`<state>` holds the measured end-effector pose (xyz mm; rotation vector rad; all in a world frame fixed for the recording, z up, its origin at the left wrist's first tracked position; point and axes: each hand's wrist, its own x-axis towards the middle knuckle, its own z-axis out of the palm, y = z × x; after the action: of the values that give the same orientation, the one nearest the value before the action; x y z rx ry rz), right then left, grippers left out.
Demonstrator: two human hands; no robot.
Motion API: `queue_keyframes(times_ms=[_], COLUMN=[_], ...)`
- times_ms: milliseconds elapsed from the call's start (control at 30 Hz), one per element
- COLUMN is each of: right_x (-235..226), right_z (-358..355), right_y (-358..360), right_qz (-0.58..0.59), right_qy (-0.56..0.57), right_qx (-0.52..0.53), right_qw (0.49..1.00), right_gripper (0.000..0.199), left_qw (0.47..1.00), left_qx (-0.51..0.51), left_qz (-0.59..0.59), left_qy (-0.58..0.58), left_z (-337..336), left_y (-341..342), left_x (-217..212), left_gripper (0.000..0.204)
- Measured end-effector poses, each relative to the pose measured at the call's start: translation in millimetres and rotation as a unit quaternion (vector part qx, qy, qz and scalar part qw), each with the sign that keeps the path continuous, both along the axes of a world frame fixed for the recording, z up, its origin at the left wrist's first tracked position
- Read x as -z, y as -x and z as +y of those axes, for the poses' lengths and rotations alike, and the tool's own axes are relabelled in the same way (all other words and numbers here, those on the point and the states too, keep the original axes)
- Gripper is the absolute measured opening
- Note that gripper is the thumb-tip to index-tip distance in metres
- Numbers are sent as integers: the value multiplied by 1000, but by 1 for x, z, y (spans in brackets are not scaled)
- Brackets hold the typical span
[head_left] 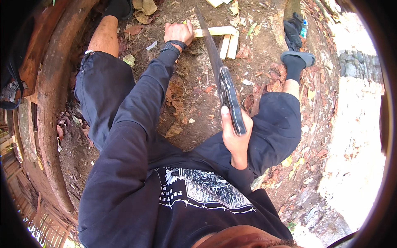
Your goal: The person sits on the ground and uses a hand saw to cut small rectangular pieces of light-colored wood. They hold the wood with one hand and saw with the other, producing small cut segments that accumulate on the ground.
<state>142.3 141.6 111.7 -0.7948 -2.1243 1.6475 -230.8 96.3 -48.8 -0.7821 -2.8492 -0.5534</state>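
Observation:
My right hand [237,134] is closed round the dark handle of a handsaw [227,91], thumb along its side. The long thin blade points away from me and crosses a pale wooden strip [223,31]; whether its teeth touch the wood I cannot tell. Across the strip's left end, my left hand [179,33] is closed, its fingers partly hidden. The strip's right end lies over two short pale wood pieces [228,46] on the ground.
Dry leaves and wood chips litter the brown soil [186,111]. A curved log [51,107] runs along the left. My legs are spread either side, with a sandal [304,58] on the right foot. A dark bundle [292,35] lies beyond it. More cut wood [215,2] lies at the far edge.

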Motion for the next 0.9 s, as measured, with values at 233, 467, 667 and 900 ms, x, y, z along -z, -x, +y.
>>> queue_keyframes(times_ms=[233,467,667,900], right_x=[3,-1,9,59], right_z=[6,-13,-6,13], right_y=[34,0,24,-8], right_qz=[-19,-35,-2,5], right_qy=[-34,-2,-62,-25], right_qx=[-10,10,-2,-15], right_qw=[999,999,998,1000], right_gripper=[23,16,20,22], left_qw=[999,994,997,997], left_qx=[-42,-23,-65,-74], left_qz=[-13,89,34,13], left_qy=[-20,-63,-24,3], left_z=[3,-3,4,5], left_y=[-8,-19,-17,-19], left_x=[0,18,6,17], left_gripper=[62,57,56,47])
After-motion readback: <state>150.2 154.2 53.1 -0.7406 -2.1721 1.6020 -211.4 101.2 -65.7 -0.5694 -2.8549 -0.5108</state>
